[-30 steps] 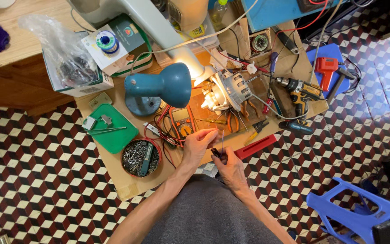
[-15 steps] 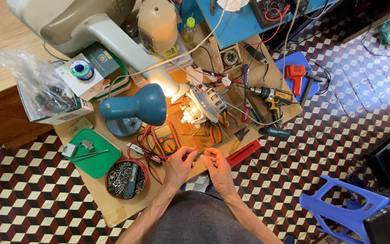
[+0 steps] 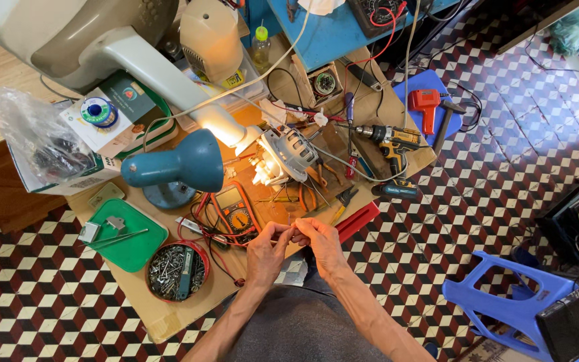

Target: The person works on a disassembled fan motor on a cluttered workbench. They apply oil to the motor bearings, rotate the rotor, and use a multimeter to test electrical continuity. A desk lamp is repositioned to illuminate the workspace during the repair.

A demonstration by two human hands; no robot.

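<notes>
My left hand (image 3: 267,249) and my right hand (image 3: 321,243) meet at the near edge of a low wooden board (image 3: 196,305), fingertips pinched together on a thin wire (image 3: 294,230). Just beyond them lie an orange multimeter (image 3: 236,209) with red leads and a pale motor (image 3: 288,154) lit by a blue desk lamp (image 3: 181,163). What the fingertips hold beyond the wire is too small to tell.
A round tin of screws (image 3: 175,271) and a green tray (image 3: 129,234) lie left of my hands. A cordless drill (image 3: 392,139), screwdrivers and a red tool (image 3: 426,106) lie right. A fan body (image 3: 82,33) stands behind. A blue plastic stool (image 3: 504,302) sits on the tiled floor.
My hands have let go of the dark tool held a second ago and now pinch a thin wire, raised a little toward the multimeter. The view has shifted.
</notes>
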